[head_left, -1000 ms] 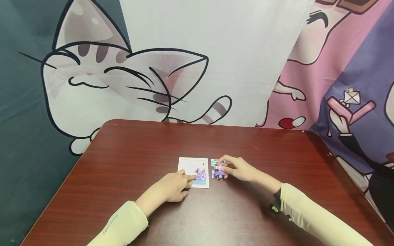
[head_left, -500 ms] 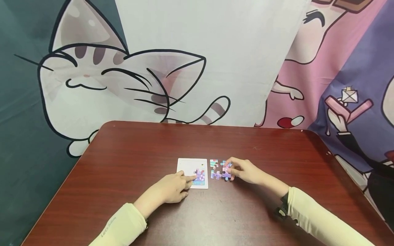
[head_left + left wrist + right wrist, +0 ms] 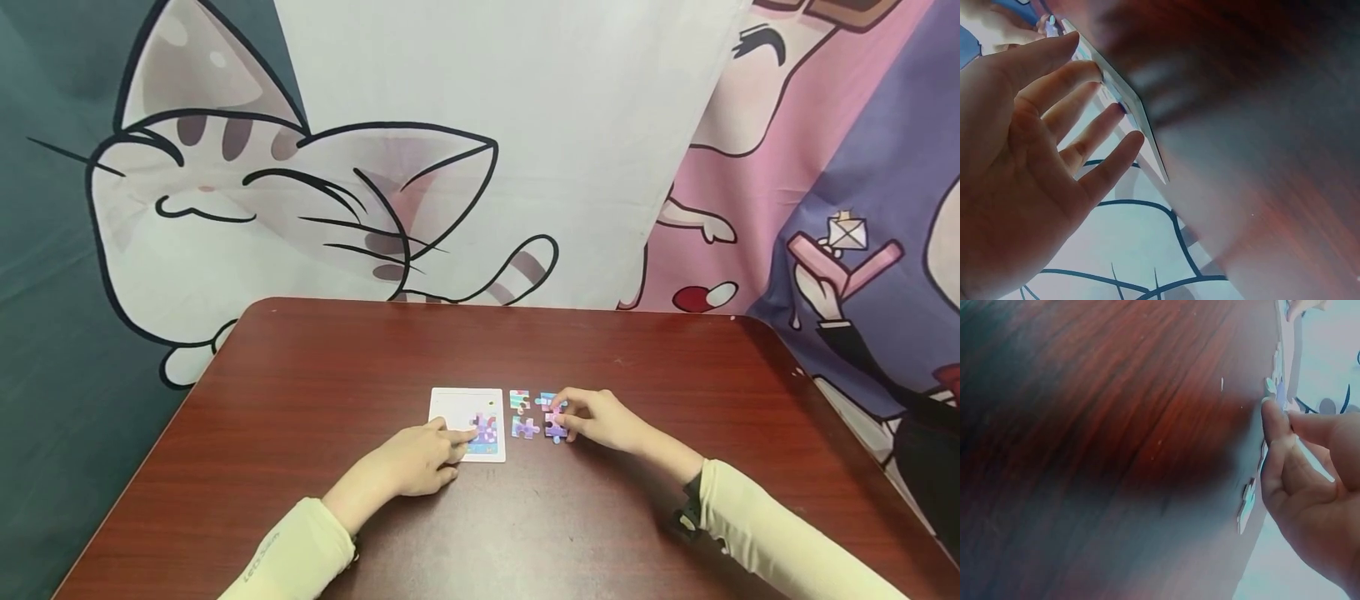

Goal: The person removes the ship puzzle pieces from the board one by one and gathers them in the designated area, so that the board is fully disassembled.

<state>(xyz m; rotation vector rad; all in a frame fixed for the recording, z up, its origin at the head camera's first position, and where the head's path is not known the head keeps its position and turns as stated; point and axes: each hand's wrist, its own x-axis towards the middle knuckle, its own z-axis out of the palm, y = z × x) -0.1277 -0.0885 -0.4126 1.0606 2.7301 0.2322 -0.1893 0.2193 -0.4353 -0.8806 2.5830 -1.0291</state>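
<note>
On the tabletop (image 3: pixel 337 350), the left hand (image 3: pixel 420 457) lays an extended finger on the white board (image 3: pixel 456 404); right of it, the right hand (image 3: pixel 602 419) pinches the near-right piece (image 3: pixel 555 430). Bunched a second ago, the pieces now lie spread, making the far-right piece (image 3: pixel 545 402), near-left piece (image 3: pixel 522 428) and far-left piece (image 3: pixel 519 400) easier to distinguish

Tray (image 3: pixel 454 405) on table (image 3: pixel 345 358), about midway between left and right edges. Joined pieces (image 3: pixel 487 425) in tray, toward its near right corner. Left hand (image 3: pixel 416 460) over tray's near left corner. Right of tray, two-by-two: far-left piece (image 3: pixel 519 400), near-left piece (image 3: pixel 524 427), far-right piece (image 3: pixel 547 401), near-right piece (image 3: pixel 556 431). Right hand (image 3: pixel 606 422) at right side of near-right piece, touching. Backdrop (image 3: pixel 555 150) behind table's far edge.
</note>
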